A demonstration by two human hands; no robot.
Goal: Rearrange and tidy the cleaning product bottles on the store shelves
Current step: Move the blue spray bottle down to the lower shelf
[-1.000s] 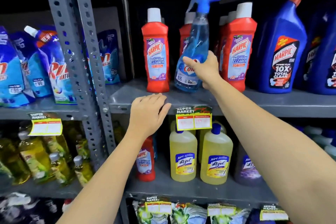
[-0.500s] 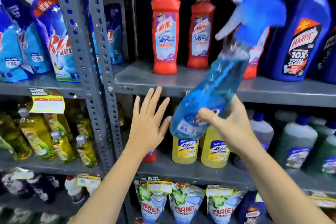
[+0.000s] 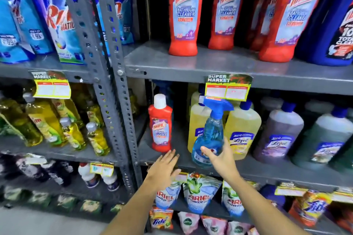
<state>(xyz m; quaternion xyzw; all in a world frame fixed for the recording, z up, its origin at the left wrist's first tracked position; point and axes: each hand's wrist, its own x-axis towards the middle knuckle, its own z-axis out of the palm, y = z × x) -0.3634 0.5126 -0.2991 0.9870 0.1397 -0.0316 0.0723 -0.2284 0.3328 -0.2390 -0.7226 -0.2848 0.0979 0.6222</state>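
A clear blue spray bottle [image 3: 212,131] with a blue trigger head stands upright at the front of the middle shelf [image 3: 267,172], in front of two yellow Lizol bottles [image 3: 242,129]. My right hand [image 3: 221,155] is wrapped around its lower body. My left hand [image 3: 165,166] is flat and open with fingers spread, just below a small red Harpic bottle [image 3: 161,129] that stands alone at the left of that shelf. Several large red Harpic bathroom cleaner bottles [image 3: 184,13] line the upper shelf [image 3: 210,66].
A blue Harpic jug [image 3: 336,25] stands at the upper right. Purple and green Lizol bottles [image 3: 280,135] fill the middle shelf's right. Grey perforated uprights [image 3: 112,82] split the bays. Detergent pouches [image 3: 198,194] hang below; yellow dish liquid bottles [image 3: 47,124] are at the left.
My right hand took the spray bottle off the upper shelf and brought it down to the middle shelf. My left hand dropped from the upper shelf edge to the middle shelf front.
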